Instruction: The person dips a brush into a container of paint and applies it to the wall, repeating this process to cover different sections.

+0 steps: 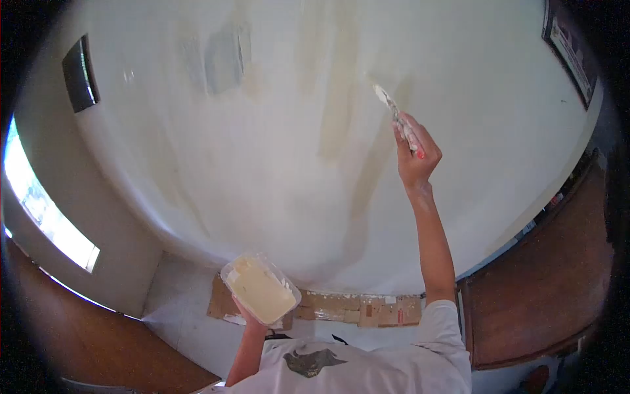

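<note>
My right hand (418,148) is raised to the pale wall (275,144), its fingers wrapped round the handle of a putty knife (388,98). The blade is smeared with off-white paste and its tip points up and left, right at the wall's surface. A bit of red shows at the handle's end. Low in front of my body, my left hand (248,314) holds up a clear plastic tub (291,289) from beneath, most of its fingers hidden under it. Cream-coloured putty (262,289) fills much of the tub. Beige streaks and a grey patch (224,59) mark the wall.
Flattened cardboard (390,312) with white splatters lies along the wall's foot. A dark panel (81,73) hangs at upper left, a framed picture (572,52) at upper right. Brown wooden furniture (535,282) stands at right, a bright window (46,203) at left.
</note>
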